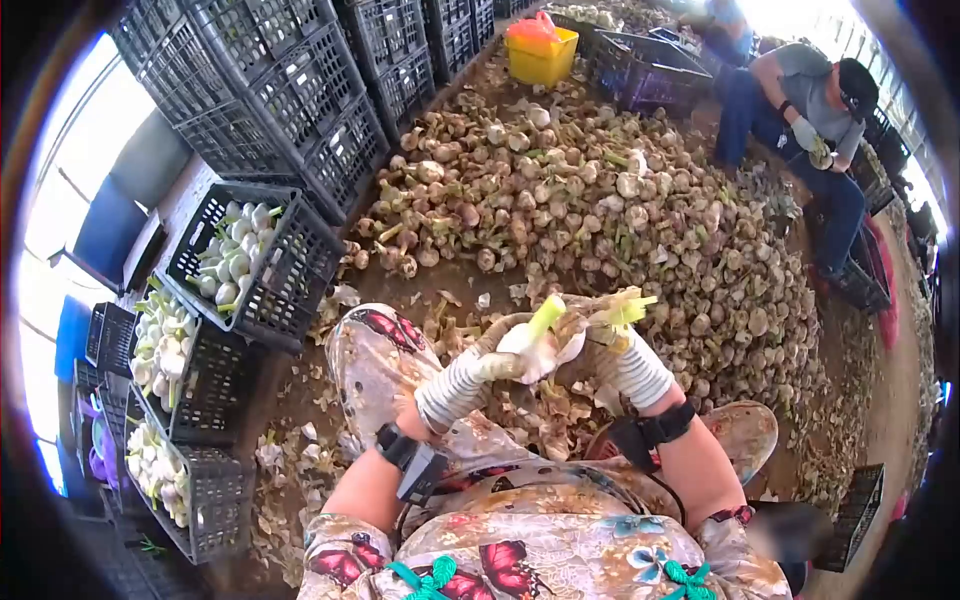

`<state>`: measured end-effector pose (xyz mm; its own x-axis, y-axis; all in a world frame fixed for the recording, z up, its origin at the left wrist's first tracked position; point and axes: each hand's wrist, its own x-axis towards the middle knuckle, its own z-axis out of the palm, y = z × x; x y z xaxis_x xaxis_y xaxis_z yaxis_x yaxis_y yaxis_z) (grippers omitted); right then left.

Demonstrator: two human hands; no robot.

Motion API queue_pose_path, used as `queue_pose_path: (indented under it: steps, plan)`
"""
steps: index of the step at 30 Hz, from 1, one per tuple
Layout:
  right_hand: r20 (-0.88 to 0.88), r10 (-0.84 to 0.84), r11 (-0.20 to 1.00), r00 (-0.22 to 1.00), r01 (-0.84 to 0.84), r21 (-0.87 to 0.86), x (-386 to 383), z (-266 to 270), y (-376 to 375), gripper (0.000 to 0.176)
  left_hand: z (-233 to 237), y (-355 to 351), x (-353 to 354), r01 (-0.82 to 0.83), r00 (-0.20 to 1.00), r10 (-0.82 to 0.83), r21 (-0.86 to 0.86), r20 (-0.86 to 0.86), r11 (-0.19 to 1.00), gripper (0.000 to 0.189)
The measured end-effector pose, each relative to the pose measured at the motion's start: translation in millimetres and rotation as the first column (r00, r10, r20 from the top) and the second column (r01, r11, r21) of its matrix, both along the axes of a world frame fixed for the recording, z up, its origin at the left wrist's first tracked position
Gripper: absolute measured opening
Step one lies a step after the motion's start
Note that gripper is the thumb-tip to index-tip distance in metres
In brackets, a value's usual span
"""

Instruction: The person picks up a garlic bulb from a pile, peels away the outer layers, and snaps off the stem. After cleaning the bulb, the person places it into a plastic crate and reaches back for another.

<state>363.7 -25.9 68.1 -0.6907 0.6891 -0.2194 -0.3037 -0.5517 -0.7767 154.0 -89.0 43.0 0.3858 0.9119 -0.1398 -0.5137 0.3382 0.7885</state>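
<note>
My left hand [492, 358], in a pale glove with a striped cuff, is closed on a white garlic bulb [540, 350] with a short green stem pointing up. Close against it, my right hand [610, 335], gloved the same way, has its fingers wrapped round something with brown loose skin and a yellow-green stem end [628, 309]. Brown skin hangs between the two hands. Both hands are above my lap, in front of the large heap of unpeeled garlic [620, 200]. Peeled skins lie on the ground below.
At the left stand crates of cleaned garlic [285, 285] and tall stacks of black crates [270, 100]. A yellow bucket [540, 55] with a red bag is behind the heap. A seated co-worker [800, 140] holds garlic at the right; another person [725, 30] is farther back.
</note>
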Motion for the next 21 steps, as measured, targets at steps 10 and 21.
queue_pose_path:
  steps: [10,21]
  plan:
    - [0.846,-0.316,0.631,0.430,-0.571,0.526,16,-56,23,0.029,-7,2,-11,-0.310,0.950,0.307,-0.057,-0.054,0.949,0.065]
    - [0.376,-0.212,0.804,0.902,-0.058,0.592,-20,6,1,0.028,-4,-1,1,-0.222,0.966,0.223,0.022,-0.134,0.975,0.072]
